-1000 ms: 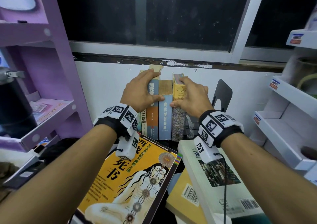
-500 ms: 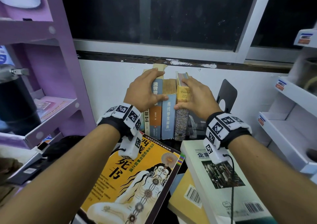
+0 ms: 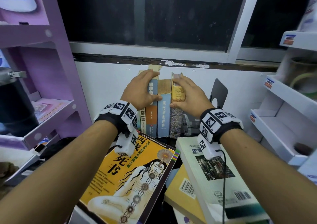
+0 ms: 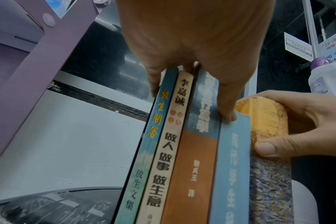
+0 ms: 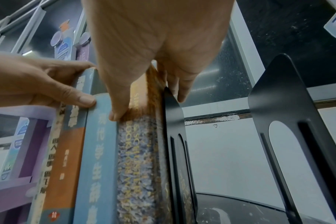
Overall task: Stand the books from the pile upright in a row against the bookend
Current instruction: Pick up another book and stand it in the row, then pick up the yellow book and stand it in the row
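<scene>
While five books stand upright in a row (image 3: 158, 107) against the white wall (image 3: 106, 85) at 12 o'clock, the purple shelf unit (image 3: 56, 69) rises at 9 o'clock and white shelving (image 3: 281, 93) at 3 o'clock. Lying flat at 6 o'clock are the yellow illustrated book (image 3: 130, 177) and, to its right, the white paperback (image 3: 217, 175) over a yellow book (image 3: 181, 186). Two black bookends appear: one (image 5: 175, 121) touches the row's right end, the other (image 3: 218, 93) stands apart at 2 o'clock. The left hand (image 3: 139, 91) clasps the row's left books, thumb on the blue dictionary (image 3: 163, 114). The right hand (image 3: 186, 94) clasps the Troyka-titled book (image 3: 176, 121), fingers over its top, thumb on its spine.
</scene>
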Tool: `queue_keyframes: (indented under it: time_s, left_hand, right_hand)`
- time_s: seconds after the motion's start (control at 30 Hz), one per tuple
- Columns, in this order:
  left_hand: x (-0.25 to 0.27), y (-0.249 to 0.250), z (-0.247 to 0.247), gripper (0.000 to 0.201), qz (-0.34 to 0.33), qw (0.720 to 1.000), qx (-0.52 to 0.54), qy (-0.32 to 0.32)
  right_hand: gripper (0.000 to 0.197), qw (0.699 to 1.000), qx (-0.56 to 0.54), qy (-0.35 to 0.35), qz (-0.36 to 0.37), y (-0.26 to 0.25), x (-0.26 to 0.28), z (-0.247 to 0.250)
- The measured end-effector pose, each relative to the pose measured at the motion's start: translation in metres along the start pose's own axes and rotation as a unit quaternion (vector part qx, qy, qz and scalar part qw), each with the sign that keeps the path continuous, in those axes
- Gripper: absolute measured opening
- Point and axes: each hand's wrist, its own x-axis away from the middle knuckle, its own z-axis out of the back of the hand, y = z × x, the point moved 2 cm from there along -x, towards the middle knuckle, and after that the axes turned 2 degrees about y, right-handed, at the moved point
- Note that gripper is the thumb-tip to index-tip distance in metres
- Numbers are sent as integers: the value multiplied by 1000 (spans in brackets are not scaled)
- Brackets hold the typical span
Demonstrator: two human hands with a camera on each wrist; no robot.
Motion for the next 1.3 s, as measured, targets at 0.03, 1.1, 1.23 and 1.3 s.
queue_keyframes:
  time_s: [0.03,1.1,1.23,1.3]
  left_hand:
    - [0,0,1,79,4,1000,1,-7]
    - [120,5,38,57,259,924,22,-281]
    - [132,2,35,66,276,901,-32,-332]
    - [137,3,33,70,279,889,-39,-360]
  right_hand:
    - [88,1000,6,-10,1,-2,0,2]
    - [47,932,-55,-256,-250,-77,105,-12]
    - [74,908,-68,-292,-292,-79,114,-23]
    - [81,902,-73,-298,-304,-80,117,-27]
